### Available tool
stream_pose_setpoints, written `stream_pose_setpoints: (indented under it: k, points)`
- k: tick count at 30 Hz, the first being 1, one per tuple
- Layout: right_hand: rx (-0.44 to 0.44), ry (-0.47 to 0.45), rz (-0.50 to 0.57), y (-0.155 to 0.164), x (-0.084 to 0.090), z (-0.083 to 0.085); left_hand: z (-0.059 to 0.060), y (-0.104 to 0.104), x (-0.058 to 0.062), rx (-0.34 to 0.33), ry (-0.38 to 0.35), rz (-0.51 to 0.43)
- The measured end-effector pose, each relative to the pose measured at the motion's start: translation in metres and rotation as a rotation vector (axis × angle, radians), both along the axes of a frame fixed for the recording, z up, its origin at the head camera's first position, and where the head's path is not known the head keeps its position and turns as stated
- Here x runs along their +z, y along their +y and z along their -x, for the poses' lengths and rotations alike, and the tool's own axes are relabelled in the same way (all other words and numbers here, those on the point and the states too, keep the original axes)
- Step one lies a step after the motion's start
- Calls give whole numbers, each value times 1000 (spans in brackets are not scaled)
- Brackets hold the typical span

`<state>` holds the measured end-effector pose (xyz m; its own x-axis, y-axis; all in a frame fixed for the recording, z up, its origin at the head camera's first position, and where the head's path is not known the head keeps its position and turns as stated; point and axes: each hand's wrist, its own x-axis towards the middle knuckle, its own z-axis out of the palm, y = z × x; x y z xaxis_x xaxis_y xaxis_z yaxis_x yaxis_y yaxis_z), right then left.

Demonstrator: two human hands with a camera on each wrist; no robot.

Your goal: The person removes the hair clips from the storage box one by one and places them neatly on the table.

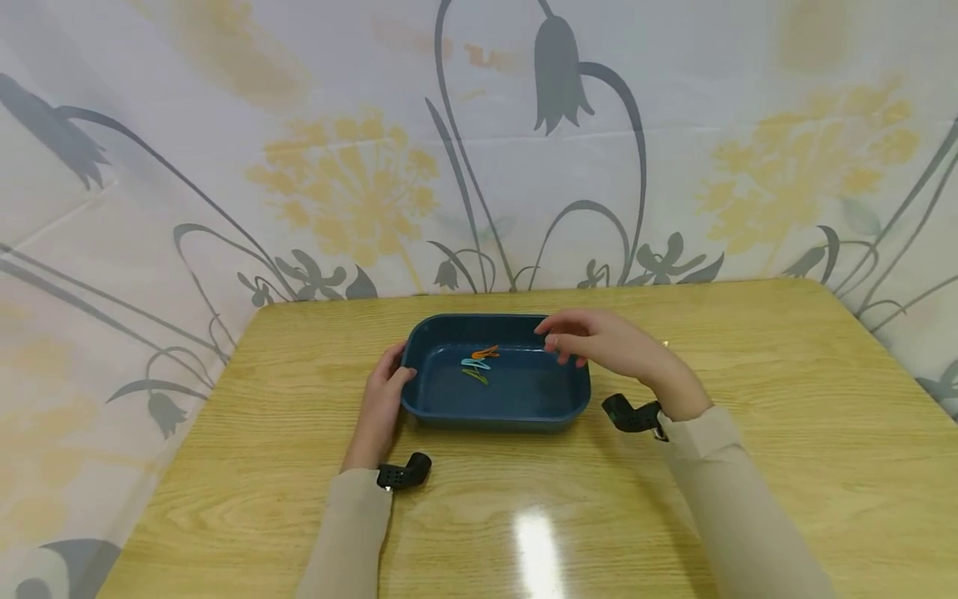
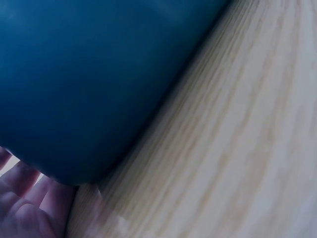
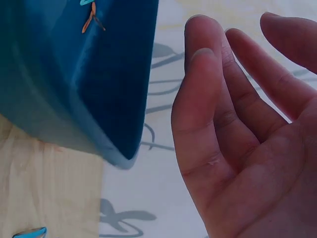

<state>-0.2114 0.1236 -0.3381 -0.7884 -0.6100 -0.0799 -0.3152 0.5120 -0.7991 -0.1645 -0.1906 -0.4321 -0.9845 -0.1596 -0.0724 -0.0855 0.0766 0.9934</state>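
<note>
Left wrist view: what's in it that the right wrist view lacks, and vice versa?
Left wrist only: the left hand, against the bin.

Right wrist only: the right hand, loosely curved with nothing visible in it; an orange clip inside the bin, with part of a light blue clip beside it; a blue piece on the table, cut off by the frame; and the patterned backdrop.

Both: the bin and the wood-grain table.

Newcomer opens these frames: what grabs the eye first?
The blue tray on the wooden table, with three bright clips (orange, light blue, green) lying left of centre inside it. Then the left hand, gripping the tray's left end, and the right hand, raised by its right end.
</note>
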Motion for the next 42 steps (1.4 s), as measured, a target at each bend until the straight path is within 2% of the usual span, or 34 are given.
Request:
stream_pose_setpoints:
  k: [7, 17, 24, 34, 42]
  points:
    - [78, 8, -87, -16, 5, 9, -1, 2, 1, -11, -7, 6]
    - [217, -67, -149, -38, -4, 29, -1, 3, 1, -5, -19, -14]
    - [238, -87, -227, -55, -7, 36, 1, 3, 0, -8, 10, 0]
    - [291, -127, -185, -74, -23, 42, 1, 3, 2, 1, 4, 10]
    - [308, -141, -229, -85, -29, 43, 1, 0, 2, 0, -2, 0]
